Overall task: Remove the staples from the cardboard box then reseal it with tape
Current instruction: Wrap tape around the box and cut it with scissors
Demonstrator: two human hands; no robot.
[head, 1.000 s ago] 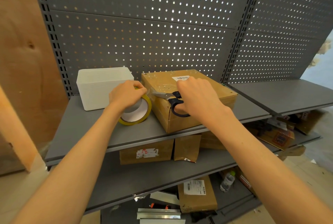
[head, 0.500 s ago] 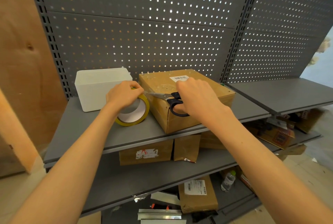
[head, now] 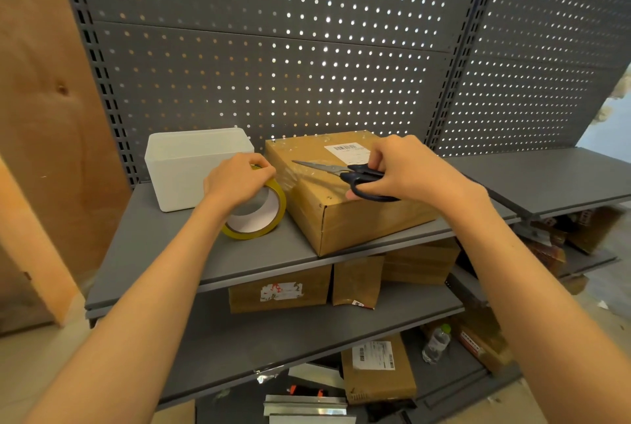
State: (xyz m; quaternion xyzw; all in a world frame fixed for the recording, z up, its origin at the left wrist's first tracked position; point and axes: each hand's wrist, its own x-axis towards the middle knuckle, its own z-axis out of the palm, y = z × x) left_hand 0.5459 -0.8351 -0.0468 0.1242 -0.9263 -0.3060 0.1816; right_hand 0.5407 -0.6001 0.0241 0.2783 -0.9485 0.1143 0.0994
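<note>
Centre of frame, top shelf [head: 177,253]: one cardboard box [head: 355,215], flaps closed, contents hidden, its long axis running from lower centre toward the upper left. Left of it stands one white bin [head: 191,167], interior not visible. The left hand [head: 239,181] grips one roll of tape [head: 257,212] standing on edge just beside the box; a clear strip spans from roll to box top. The right hand [head: 403,171] curls around the dark handles of one pair of scissors [head: 341,172], blades together, tips pointing toward the left, above the box. Several more boxes lie on the lower shelves.
</note>
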